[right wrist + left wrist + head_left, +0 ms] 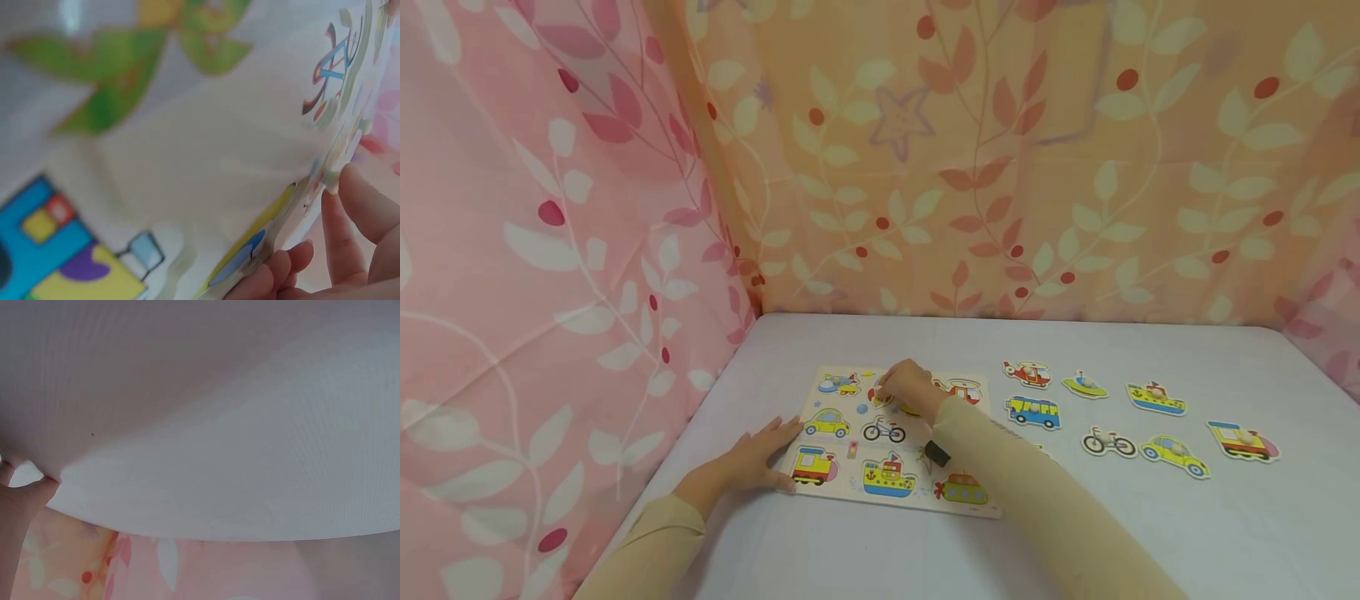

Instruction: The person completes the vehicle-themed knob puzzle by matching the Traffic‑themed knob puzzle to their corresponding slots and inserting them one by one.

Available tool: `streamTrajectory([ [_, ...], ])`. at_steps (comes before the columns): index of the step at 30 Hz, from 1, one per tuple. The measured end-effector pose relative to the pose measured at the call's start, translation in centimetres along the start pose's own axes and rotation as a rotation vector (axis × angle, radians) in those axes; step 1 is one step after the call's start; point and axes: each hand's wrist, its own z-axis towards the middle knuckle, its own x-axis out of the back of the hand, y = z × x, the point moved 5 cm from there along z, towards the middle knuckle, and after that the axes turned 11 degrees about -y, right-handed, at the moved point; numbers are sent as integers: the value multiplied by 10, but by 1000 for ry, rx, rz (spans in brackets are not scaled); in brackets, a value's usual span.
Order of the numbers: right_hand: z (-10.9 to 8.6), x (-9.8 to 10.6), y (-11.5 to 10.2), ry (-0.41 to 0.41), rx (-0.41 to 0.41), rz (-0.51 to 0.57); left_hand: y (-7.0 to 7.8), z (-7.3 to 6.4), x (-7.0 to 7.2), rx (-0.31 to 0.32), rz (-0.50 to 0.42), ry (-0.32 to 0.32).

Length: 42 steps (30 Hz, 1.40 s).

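A wooden puzzle board (pixel 865 447) with printed vehicles lies on the white table. At its left edge my left hand (pixel 760 457) rests with fingers spread, the thumb at the lower corner. My right hand (pixel 913 385) reaches over the upper middle of the board. In the right wrist view, thumb and forefinger pinch a pale knob (pixel 331 181) on a puzzle piece. That piece, in the head view a small red, white and yellow shape (pixel 877 397), is largely covered by the hand. A plane piece (pixel 839 384) with a knob sits at the board's upper left.
Loose knobbed pieces lie right of the board: a helicopter (pixel 1028 374), a bus (pixel 1033 412), a flying saucer (pixel 1084 385), a ship (pixel 1156 398), a bicycle (pixel 1108 442), a car (pixel 1176 455) and a train (pixel 1243 441). The right sleeve (pixel 1037 492) covers part of the board. Floral curtains (pixel 970 167) stand behind.
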Motion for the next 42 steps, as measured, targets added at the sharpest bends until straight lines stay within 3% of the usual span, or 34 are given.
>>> streamTrajectory([
  [7,0,9,7,-5,11,119,3,-2,0,-5,-10,4],
  [10,-5,16,7,12,54,122,4,-1,0,-14,-8,4],
  [17,-21,31,5,-37,146,229,3,-5,3,-21,5,7],
  [42,-75,108,44,64,150,179,5,-3,3,-38,8,-10],
])
